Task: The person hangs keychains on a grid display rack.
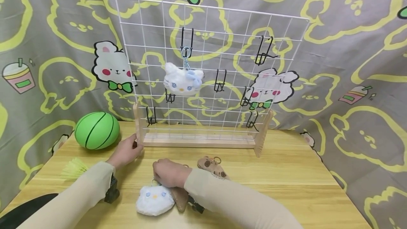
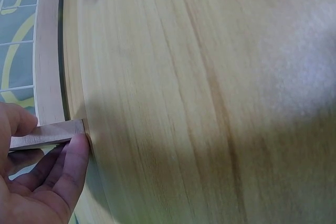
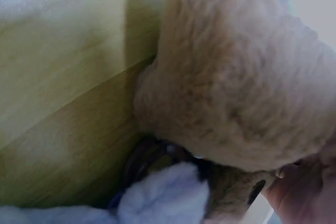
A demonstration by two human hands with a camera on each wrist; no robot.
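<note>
My left hand (image 1: 126,151) grips the left wooden foot (image 2: 50,134) of a white wire grid rack, thumb on one side and fingers on the other. In the middle of the table, my right hand (image 1: 171,173) has its fingers curled at a brown plush keychain (image 1: 180,198), which shows below the wrist and fills much of the right wrist view. The fingertips are mostly hidden. Right beside it lies a white cat plush keychain (image 1: 154,200) with blue eyes. Another brown plush keychain (image 1: 212,166) with a ring lies to the right, partly behind the sleeve.
On the wire grid (image 1: 206,70) hangs a white cat plush with a blue bow (image 1: 183,80), from a black hook (image 1: 187,41). Several other black hooks sit on the grid. A green ball (image 1: 97,130) and a yellow shuttlecock (image 1: 74,169) are at the left. Patterned cloth stands behind.
</note>
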